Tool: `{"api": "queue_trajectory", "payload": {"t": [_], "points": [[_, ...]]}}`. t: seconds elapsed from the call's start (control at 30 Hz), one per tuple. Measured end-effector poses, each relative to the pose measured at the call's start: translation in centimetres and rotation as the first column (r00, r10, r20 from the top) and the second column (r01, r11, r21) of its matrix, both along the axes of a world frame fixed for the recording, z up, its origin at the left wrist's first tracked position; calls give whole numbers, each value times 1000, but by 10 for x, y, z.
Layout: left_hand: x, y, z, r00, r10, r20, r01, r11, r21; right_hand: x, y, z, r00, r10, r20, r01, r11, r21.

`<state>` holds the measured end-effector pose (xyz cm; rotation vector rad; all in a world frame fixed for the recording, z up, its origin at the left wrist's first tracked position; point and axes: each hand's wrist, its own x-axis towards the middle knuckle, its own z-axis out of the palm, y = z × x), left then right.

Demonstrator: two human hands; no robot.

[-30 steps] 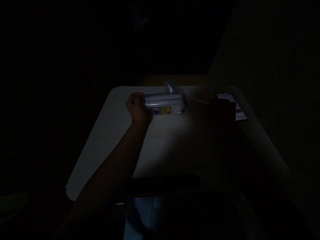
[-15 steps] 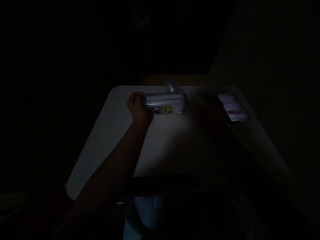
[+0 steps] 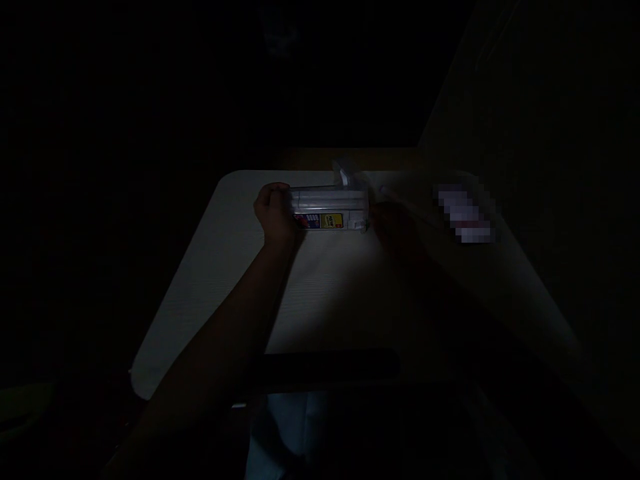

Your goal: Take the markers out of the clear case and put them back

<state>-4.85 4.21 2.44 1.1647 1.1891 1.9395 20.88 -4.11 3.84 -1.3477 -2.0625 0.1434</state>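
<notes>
Left hand (image 3: 274, 212) was at the left end of the clear plastic container (image 3: 327, 200), which lay on its side on the pale tabletop (image 3: 220, 267), running rightward from my fingers. Grip: fingers curled shut around that end, knuckles up, thumb side hard to make out. Container sat near the far edge of the top, lengthwise left to right.

Right hand (image 3: 395, 223) was at the container's other end, just beside it, mostly lost in shadow. Couldn't tell if it touched the plastic, or how far open it was.

Label (image 3: 319, 221) on the container's near side: yellow block at right, dark blue and red at left, with rows of small pale print. Larger dark characters on the yellow, turned sideways; too dim and small to read. No brand I could confirm.

Further out: raised clear flap (image 3: 343, 175) stood up behind the container, near its right end. Slim pale stick (image 3: 393, 195) ran past the right hand, angled down to the right; couldn't tell if I held it. Phone (image 3: 465, 217) lay farther right on the top, lit screen pixelated, unreadable. Dark strip (image 3: 325, 365) ran along the near edge, between my forearms.
</notes>
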Motion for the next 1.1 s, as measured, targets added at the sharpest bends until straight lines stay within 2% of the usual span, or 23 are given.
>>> {"api": "queue_trajectory", "payload": {"t": [0.1,0.33,0.47,0.63,0.73,0.87,1.1], "points": [[4,-3,5,998,45,51,-44,999,-20,-3,3,-1,1000,-26,-10,26,999,-36],[6,-5,9,998,24,59,-22,999,-27,-9,13,-6,993,-99,-68,97,994,-43],[5,-4,7,998,11,58,-9,1000,-27,8,12,-5,982,-141,-129,136,990,-48],[8,-7,10,996,19,87,-19,1000,-6,27,2,1,984,-79,-159,82,997,12],[9,-9,12,996,31,84,-30,999,-16,16,2,1,992,-59,-114,64,997,39],[8,-7,9,997,34,62,-31,999,-39,7,4,2,996,-92,-12,91,994,-60],[6,-4,5,998,6,64,-4,1000,-23,35,-6,18,986,-162,37,165,983,-87]]}}
